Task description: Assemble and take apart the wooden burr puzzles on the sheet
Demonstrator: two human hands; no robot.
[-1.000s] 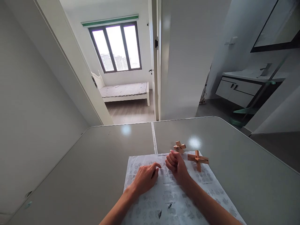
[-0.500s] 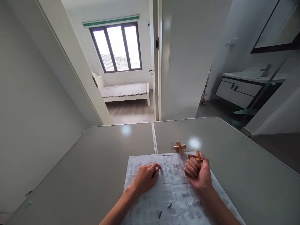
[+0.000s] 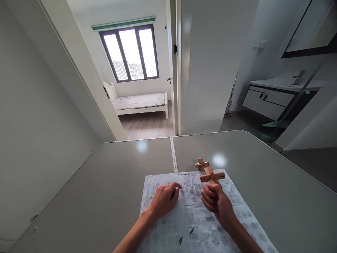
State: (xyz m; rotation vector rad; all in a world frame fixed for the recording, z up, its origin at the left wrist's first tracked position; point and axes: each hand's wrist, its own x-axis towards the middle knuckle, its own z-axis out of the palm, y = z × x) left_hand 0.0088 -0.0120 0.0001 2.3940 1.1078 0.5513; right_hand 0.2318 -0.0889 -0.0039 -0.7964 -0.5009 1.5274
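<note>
My right hand is closed around the near end of some wooden burr puzzle pieces, held over the upper right of the sheet. They form a cross, one bar lying sideways and another pointing away from me. Just behind lies a second small cluster of wooden puzzle pieces with dark markings, at the sheet's far edge. My left hand rests on the printed paper sheet, fingers loosely curled, with a gap between index finger and thumb and nothing visible in it.
The sheet carries rows of small diagrams and has two dark marks or holes near the bottom. It lies on a grey table with a light seam. Beyond are a doorway, a bed and a washbasin cabinet.
My right hand has turned over and shifted slightly left, so the puzzle pieces now point away from me, knuckles up. My left hand has stayed in place.
</note>
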